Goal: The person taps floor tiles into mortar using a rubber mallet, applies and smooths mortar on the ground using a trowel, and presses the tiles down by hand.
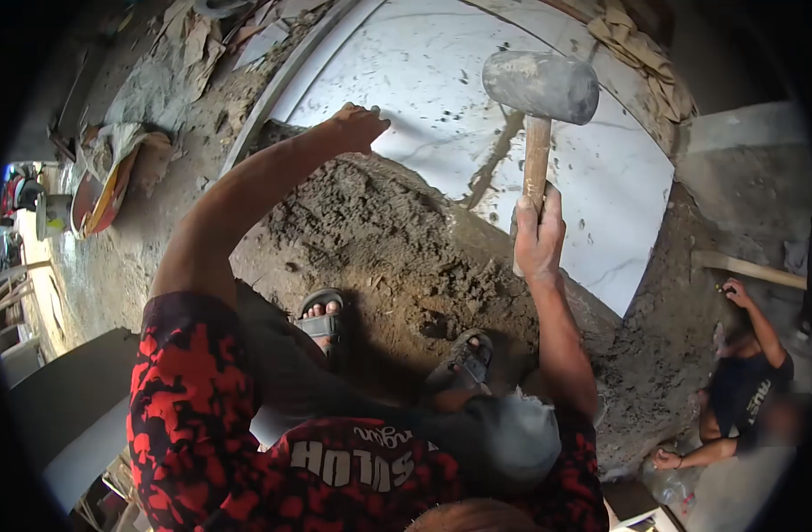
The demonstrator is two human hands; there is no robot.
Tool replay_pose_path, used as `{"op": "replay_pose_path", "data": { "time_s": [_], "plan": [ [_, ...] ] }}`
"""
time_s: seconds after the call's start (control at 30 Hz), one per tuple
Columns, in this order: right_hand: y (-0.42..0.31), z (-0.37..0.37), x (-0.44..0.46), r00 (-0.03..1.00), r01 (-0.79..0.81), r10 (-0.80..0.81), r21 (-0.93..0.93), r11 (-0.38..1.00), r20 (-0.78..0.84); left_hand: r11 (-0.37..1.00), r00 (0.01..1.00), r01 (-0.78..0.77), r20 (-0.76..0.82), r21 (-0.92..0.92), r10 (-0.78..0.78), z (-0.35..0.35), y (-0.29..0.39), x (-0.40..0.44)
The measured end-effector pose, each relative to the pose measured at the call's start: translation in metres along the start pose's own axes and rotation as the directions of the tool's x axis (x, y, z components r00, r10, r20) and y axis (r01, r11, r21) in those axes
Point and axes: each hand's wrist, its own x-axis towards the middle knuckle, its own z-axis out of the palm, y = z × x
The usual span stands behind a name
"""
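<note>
My right hand [539, 234] is wrapped round the wooden handle of a rubber mallet [541, 84]. Its large grey, scuffed head is held above the white marble-patterned tiles [601, 208]. Crumbs of mortar are scattered over the tiles, and a mortar-smeared gap [496, 164] runs between two of them. My left hand [360, 129] is at the near edge of the left tile, its fingers curled; whether they pinch anything is hidden. Wet, lumpy mortar [370, 217] spreads between the tiles and my sandalled feet.
A person in a dark shirt [743, 390] is low at the right, one hand near a wooden handle [750, 269]. Crumpled sacking [635, 49] lies at the far tile edge. A tilted basin [109, 191] and a torn sack stand at left.
</note>
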Motion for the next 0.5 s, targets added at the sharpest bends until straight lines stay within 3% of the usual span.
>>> {"op": "replay_pose_path", "data": {
  "time_s": [0.07, 0.13, 0.17, 0.23, 0.3, 0.37, 0.43, 0.5],
  "plan": [
    [-0.007, 0.018, -0.001, 0.992, 0.124, -0.125, -0.097, 0.988, -0.008, 0.999, 0.999, 0.041, 0.020, 0.013, -0.042, 0.015, -0.012, -0.012],
    [-0.005, 0.038, -0.003, 0.982, 0.190, -0.190, -0.115, 0.975, 0.009, 1.000, 0.986, 0.009, -0.167, -0.029, -0.014, 0.035, -0.016, -0.012],
    [0.000, 0.048, -0.004, 0.971, 0.236, -0.238, -0.132, 0.963, 0.001, 0.999, 0.986, 0.022, -0.167, -0.042, -0.029, 0.039, -0.019, -0.012],
    [0.015, 0.062, -0.004, 0.991, 0.066, -0.045, -0.166, 0.984, 0.128, 0.988, 0.990, 0.049, -0.123, -0.149, -0.068, 0.034, -0.015, -0.012],
    [0.031, 0.075, 0.005, 0.949, -0.092, 0.199, -0.388, 0.917, 0.245, 0.986, 0.993, 0.051, -0.095, -0.156, -0.067, 0.035, -0.017, -0.013],
    [0.051, 0.083, 0.008, 0.949, -0.072, 0.201, -0.457, 0.887, 0.242, 0.990, 0.984, 0.014, -0.174, -0.143, -0.039, 0.047, -0.022, -0.004],
    [0.038, 0.091, 0.017, 0.951, -0.042, 0.194, -0.518, 0.855, 0.242, 0.981, 0.993, 0.051, -0.100, -0.189, -0.071, 0.034, -0.021, -0.011],
    [0.024, 0.086, 0.010, 0.963, 0.049, 0.039, -0.316, 0.947, 0.267, 0.985, 0.975, 0.033, -0.210, -0.167, -0.068, 0.046, -0.020, -0.012]
  ]
}}
